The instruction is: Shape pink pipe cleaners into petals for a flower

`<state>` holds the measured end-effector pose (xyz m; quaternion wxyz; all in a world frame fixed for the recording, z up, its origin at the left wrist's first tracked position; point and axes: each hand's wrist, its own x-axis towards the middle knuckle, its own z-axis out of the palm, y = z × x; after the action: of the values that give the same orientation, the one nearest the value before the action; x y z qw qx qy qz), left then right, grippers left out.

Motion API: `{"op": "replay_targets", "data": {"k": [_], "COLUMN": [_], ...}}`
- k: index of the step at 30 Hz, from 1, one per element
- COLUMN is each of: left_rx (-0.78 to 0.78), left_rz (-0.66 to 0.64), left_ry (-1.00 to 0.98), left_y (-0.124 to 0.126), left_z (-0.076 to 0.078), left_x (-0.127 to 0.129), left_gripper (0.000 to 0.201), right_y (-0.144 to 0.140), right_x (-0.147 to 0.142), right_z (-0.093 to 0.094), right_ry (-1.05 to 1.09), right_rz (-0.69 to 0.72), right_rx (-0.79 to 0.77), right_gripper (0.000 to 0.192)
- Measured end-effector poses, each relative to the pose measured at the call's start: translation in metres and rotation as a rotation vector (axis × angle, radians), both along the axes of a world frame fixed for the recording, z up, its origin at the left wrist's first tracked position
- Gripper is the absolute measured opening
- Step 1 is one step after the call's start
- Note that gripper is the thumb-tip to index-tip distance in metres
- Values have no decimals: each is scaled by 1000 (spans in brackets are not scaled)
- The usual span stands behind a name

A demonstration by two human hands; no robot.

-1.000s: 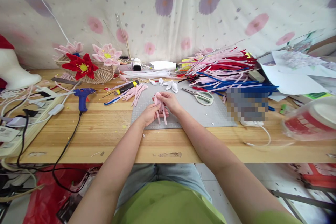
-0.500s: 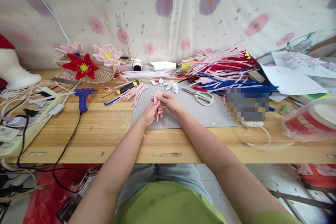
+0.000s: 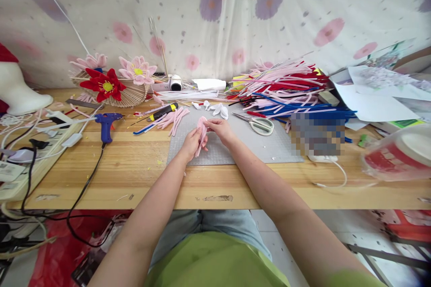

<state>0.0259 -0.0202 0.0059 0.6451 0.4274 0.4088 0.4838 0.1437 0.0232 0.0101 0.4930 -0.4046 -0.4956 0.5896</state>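
A pink fuzzy pipe cleaner (image 3: 202,128), bent into a narrow loop with its ends hanging down, is held upright between my hands. My left hand (image 3: 191,144) grips its lower part, thumb in front and fingers curled behind. At the top right of the loop, my right hand (image 3: 215,129) pinches the edge between thumb and fingertips. Both hands are above the grey cutting mat (image 3: 232,152). Several cut pink pipe cleaners (image 3: 171,120) lie just left of the mat, and white petal-like pieces (image 3: 218,110) rest at its back edge.
Scissors (image 3: 261,125) lie on the mat's right side. A large heap of coloured pipe cleaners (image 3: 286,80) is behind them. To the left are a blue glue gun (image 3: 106,126), a power strip (image 3: 43,159) and fuzzy flowers (image 3: 107,86). A plastic tub (image 3: 400,154) stands far right.
The pink loop has turned and tilted slightly, its hanging ends now lower left. My right fingers have shifted to its upper right edge. My left hand keeps its grip.
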Motion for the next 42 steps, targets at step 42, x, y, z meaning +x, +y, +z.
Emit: {"op": "replay_targets", "data": {"k": [42], "left_rx": [-95], "left_rz": [-165], "left_ry": [-35], "left_y": [0], "left_z": [6], "left_x": [-12], "left_gripper": [18], "right_y": [-9], "right_x": [5], "right_z": [4], "right_ry": [178], "right_rz": [424], "right_rx": [-113], "right_gripper": [31]}}
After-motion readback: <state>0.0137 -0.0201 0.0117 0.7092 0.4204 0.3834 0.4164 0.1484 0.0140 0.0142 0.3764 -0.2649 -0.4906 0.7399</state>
